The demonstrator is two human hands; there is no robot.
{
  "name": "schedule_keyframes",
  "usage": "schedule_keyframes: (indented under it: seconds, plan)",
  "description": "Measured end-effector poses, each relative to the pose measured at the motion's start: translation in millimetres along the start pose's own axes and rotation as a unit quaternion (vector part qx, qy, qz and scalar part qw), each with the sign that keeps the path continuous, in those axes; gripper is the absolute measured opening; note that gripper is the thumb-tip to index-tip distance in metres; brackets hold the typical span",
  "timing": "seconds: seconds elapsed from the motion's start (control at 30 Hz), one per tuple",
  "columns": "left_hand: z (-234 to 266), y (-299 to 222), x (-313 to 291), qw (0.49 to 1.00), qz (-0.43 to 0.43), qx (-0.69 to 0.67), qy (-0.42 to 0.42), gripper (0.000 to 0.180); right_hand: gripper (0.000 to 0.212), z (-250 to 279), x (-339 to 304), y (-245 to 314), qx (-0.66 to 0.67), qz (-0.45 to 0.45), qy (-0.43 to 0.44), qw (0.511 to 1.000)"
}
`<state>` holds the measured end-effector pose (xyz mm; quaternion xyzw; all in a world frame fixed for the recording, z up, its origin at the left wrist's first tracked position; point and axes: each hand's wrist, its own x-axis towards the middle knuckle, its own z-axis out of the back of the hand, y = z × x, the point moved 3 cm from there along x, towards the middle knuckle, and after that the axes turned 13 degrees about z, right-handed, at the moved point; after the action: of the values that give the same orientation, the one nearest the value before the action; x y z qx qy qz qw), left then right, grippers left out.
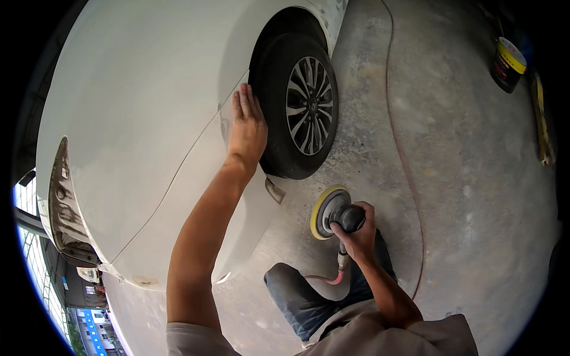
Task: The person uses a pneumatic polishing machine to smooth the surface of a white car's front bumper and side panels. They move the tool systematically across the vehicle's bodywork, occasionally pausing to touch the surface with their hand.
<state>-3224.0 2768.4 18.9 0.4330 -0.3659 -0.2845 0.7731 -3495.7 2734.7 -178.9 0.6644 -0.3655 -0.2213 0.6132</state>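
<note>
My left hand [246, 127] lies flat on the white car body [160, 118], fingers stretched out, close by the rear edge of the wheel arch. Just right of it is the black tire with a dark, silver-spoked wheel [310, 105]. In my right hand [360, 237] is an air-powered orbital sander [338, 215], gripped round its black head. Its round pad with a yellow rim [323, 212] is tilted toward the car but stays apart from it. A pink-red air hose [336, 279] runs from the sander's handle.
A long reddish hose [404, 160] crosses the grey concrete floor [475, 196]. A black bucket with a yellow rim [508, 64] stands far right, near a yellowish strip [541, 121]. The car's tail-lamp recess [66, 202] gapes at the left. My bent knee [288, 279] is below the sander.
</note>
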Motion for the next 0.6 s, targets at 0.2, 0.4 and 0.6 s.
schedule_keyframes:
  seconds: [0.2, 0.4, 0.6]
  plan:
    - [9.7, 27.9, -13.7, 0.942, -0.012, -0.335, -0.007, 0.05, 0.068, 11.0, -9.2, 14.6, -0.008, 0.03, 0.006, 1.0]
    - [15.3, -20.7, -218.8, 0.658, 0.156, -0.669, 0.309, 0.026, 0.068, 1.2, -16.8, 27.0, 0.04, 0.036, -0.012, 0.998]
    - [66.4, -55.0, -366.5, 0.554, 0.139, -0.749, 0.337, 0.039, 0.07, -33.7, -48.3, 26.3, 0.076, 0.021, 0.043, 0.996]
